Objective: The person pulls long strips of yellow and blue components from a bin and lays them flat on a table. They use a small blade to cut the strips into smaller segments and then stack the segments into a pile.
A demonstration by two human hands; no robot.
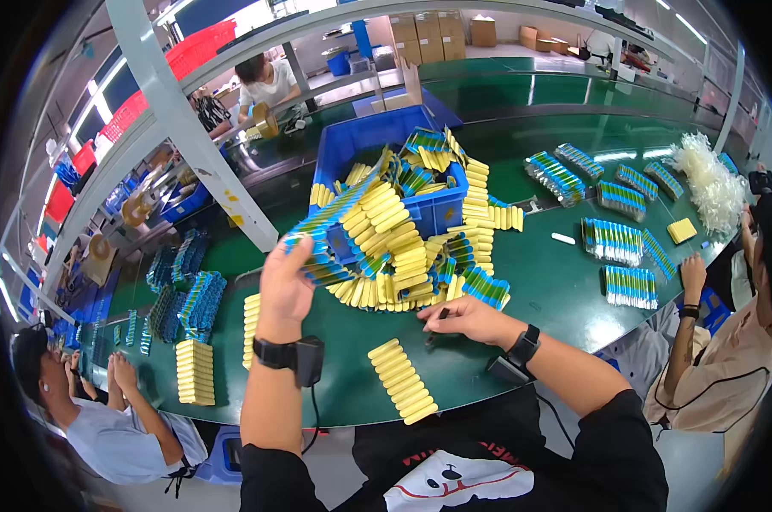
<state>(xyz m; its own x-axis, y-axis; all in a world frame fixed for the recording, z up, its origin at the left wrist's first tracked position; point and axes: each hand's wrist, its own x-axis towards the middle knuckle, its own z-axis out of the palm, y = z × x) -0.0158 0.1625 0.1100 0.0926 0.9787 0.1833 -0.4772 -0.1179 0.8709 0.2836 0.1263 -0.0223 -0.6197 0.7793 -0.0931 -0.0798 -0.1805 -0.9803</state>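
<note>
Your left hand [285,286] has a long strip [339,207] of blue-green packs, thumb and fingers closed on its near end, and the rest of it slants up over the blue bin [435,213]. Your right hand [471,322] is just in front of the heap, fingers curled in and pinching a small dark tool [442,314]. Can't really tell what kind it is, most of it's hidden in your grip.

The heap [394,222] of yellow packs fills the bin, spills over its front wall and piles up on the green table [548,294]. Right in front of you, between your forearms, there's a short yellow strip [401,381] lying at a slant, touching neither hand.

Over to your left there's a yellow stack [195,373] near the table edge, with blue-green stacks [202,305] just behind it. On your right you've got bundles [612,241] in rows, a yellow block [682,230] and a pile of clear bags [706,183]. One co-worker [117,431] sits on your left, another [719,350] on your right.
</note>
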